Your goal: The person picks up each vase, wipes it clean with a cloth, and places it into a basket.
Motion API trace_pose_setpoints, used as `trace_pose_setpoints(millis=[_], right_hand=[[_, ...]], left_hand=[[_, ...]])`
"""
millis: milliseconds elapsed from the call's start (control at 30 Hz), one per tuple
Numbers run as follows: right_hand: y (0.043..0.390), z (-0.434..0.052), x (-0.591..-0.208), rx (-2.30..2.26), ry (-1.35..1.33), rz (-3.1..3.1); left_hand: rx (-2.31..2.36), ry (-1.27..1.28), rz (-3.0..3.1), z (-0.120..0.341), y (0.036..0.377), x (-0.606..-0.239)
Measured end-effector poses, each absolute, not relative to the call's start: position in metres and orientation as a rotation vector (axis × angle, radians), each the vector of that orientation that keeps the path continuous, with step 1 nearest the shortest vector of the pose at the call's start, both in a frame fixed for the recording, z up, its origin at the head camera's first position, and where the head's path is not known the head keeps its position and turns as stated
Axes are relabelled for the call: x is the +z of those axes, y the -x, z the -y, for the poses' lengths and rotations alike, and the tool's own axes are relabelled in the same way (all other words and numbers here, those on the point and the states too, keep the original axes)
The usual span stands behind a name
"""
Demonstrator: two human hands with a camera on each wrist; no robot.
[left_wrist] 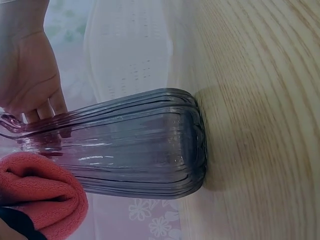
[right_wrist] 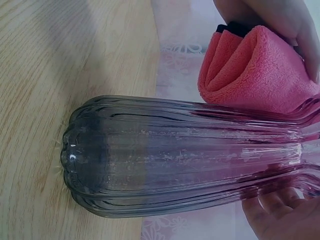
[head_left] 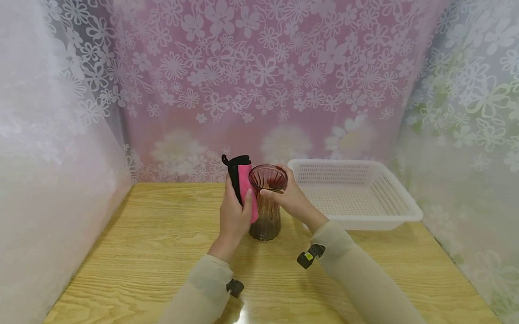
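A ribbed, smoky-pink glass vase (head_left: 266, 203) (left_wrist: 135, 145) (right_wrist: 175, 160) stands upright on the wooden table (head_left: 151, 254). My right hand (head_left: 290, 197) grips its flared neck from the right, fingers curled round the rim. My left hand (head_left: 235, 214) holds a folded pink and black cloth (head_left: 242, 180) (left_wrist: 40, 192) (right_wrist: 255, 72) and presses it against the vase's left side, near the neck. In the wrist views the cloth touches the glass just below the rim.
A white perforated plastic basket (head_left: 354, 192) sits behind and to the right of the vase, against the back. Flowered curtains close in the table on the left, back and right. Bare wood lies in front of the vase.
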State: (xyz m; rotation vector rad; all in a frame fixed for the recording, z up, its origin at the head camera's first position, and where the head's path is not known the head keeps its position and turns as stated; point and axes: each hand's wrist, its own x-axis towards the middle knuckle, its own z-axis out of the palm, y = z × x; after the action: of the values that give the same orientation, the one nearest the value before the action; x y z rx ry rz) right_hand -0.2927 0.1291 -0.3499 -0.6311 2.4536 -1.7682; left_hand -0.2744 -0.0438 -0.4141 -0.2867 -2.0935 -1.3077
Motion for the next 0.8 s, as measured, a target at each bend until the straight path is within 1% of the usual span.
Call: trace_pose_setpoints(millis=[200, 267, 800], right_hand=[[0.316, -0.132, -0.376, -1.802, 0.618, -2.433], [0.319, -0.133, -0.379, -1.814, 0.625, -2.434], [0.320, -0.134, -0.379, -1.813, 0.660, -2.469]], left_hand=[[-1.277, 0.328, 2.149, 0.046, 0.275, -0.413], [-1.248, 0.348, 2.166, 0.046, 0.278, -0.413], [-1.084, 0.346, 2.443, 0.044, 0.285, -0.415]])
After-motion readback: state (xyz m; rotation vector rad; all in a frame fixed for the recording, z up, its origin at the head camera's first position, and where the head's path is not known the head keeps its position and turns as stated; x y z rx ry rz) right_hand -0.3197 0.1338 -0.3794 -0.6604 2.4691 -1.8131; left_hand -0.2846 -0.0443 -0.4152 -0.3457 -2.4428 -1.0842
